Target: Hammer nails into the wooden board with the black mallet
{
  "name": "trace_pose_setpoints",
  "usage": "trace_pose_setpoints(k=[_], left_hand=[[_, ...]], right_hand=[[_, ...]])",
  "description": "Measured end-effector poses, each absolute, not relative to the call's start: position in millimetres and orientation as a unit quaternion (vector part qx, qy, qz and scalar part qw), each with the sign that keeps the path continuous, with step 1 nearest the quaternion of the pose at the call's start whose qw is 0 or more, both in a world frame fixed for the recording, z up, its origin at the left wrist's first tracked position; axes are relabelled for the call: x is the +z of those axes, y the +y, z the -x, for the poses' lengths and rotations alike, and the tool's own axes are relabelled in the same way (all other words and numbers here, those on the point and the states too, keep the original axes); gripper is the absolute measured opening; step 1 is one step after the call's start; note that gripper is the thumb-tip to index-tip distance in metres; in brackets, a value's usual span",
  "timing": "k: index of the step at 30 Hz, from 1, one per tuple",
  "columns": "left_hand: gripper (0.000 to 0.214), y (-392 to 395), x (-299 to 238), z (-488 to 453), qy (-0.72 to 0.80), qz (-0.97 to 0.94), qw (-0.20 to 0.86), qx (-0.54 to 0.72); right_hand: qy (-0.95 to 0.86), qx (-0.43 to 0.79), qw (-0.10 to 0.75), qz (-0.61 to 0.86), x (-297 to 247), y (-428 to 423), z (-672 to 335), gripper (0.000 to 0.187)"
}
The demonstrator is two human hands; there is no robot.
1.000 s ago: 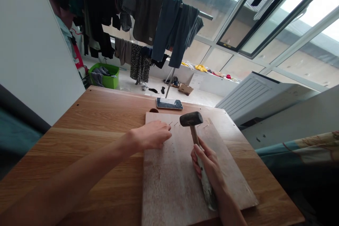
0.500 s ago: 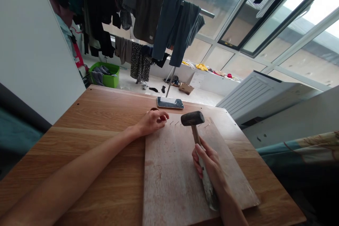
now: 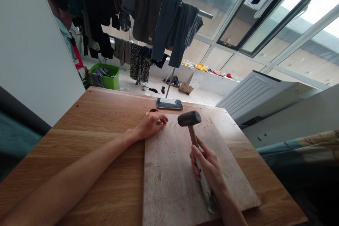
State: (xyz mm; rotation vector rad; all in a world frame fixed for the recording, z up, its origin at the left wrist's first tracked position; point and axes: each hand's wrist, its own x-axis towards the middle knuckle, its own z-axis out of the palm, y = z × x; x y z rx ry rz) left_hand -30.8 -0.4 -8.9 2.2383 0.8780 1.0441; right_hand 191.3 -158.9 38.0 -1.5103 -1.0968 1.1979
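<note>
A pale wooden board (image 3: pixel 172 176) lies on a wooden table (image 3: pixel 100 123). My right hand (image 3: pixel 205 164) is wrapped round the handle of a black-headed mallet (image 3: pixel 189 118), whose head hovers over the board's far end. A row of several small nails (image 3: pixel 203 126) stands along that far edge. My left hand (image 3: pixel 150 124) rests at the board's far left corner, fingers pinched together at a nail too small to see clearly.
A phone (image 3: pixel 169 103) lies at the table's far edge, a small dark round thing (image 3: pixel 153 110) just before it. Beyond are a clothes rack with hanging garments (image 3: pixel 164 24), a green basket (image 3: pixel 104 76) on the floor, and a white panel (image 3: pixel 254 95) at the right.
My left hand moved from the board's middle-left up to its far left corner and closed its fingers. The mallet head shifted slightly left.
</note>
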Motion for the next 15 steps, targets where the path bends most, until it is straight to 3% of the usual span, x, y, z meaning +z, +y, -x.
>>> trace_pose_setpoints(k=[4, 10, 15], left_hand=[[0.028, 0.0, -12.4, 29.9, 0.347, -0.801, 0.292, 0.389], [0.033, 1.7, -12.6, 29.5, 0.353, -0.804, 0.273, 0.393], [0.034, 3.1, -13.5, 30.0, 0.343, -0.807, 0.277, 0.394]], right_hand=[[-0.476, 0.464, 0.432, 0.610, 41.0, -159.6, -178.3, 0.080], [-0.563, 0.406, 0.366, 0.620, 43.9, -157.4, -167.3, 0.064], [-0.568, 0.414, 0.341, 0.624, 43.5, -153.1, -168.0, 0.061]])
